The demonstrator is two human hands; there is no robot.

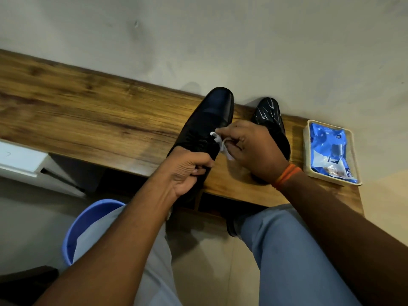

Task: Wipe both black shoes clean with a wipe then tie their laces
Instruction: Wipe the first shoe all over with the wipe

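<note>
**Wipe on the near shoe**

Between the two hands, the fingers (pixel 237 149) of the right hand (pixel 257 151) pinch a crumpled white wipe (pixel 220 143) and hold it against the side of the near shoe (pixel 209 124), just beside its laces (pixel 196 140). An orange band (pixel 287 175) circles that wrist. To the left of the wipe, the left hand (pixel 187 171) has its fingers curled tight round the shoe's heel end, gripping it with the toe pointing away toward the wall (pixel 198 36). Behind the right hand lies the second shoe (pixel 270 117), partly hidden by it, its toe streaked with pale marks; it rests on the wooden worktop (pixel 88 111). Farther right of that hand, at the worktop's end, a pale tray (pixel 305 149) holds a blue wipe pack (pixel 326 149). Below the left forearm, past a trouser leg (pixel 293 250), shows the rim of a blue bucket (pixel 88 219). Whether the near shoe touches the worktop I cannot tell.
</note>
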